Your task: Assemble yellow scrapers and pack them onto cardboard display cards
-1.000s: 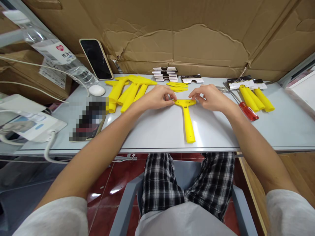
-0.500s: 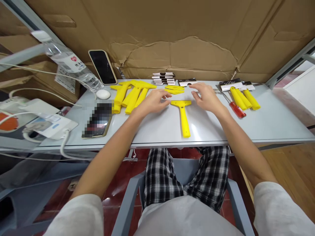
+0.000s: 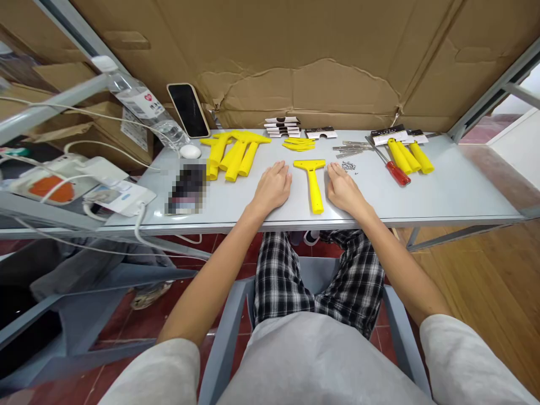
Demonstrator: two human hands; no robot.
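Note:
A yellow plastic scraper handle (image 3: 314, 191) lies on the grey table between my two hands, touched by neither. To its left my left hand (image 3: 273, 187) rests flat on the tabletop, fingers stretched out and holding nothing. My right hand (image 3: 343, 188) lies flat on the other side, also with nothing in it. Just beyond the right fingers is a small pile of screws (image 3: 349, 166). Metal blades (image 3: 351, 149) lie behind the screws. Thin yellow strips (image 3: 298, 144) sit farther back, in line with the handle.
More yellow scraper handles (image 3: 238, 153) lie at left, near a phone (image 3: 185, 191) and a round white object (image 3: 190, 151). Black-and-white cards (image 3: 283, 127) are stacked behind. At right are a red-handled screwdriver (image 3: 396, 172) and carded scrapers (image 3: 403, 154). A bottle (image 3: 143, 104) leans at back left.
Both hands have come down and back toward me, from hovering near the yellow strips to lying flat beside the scraper handle. The blades and screws now show. The camera view has shifted slightly.

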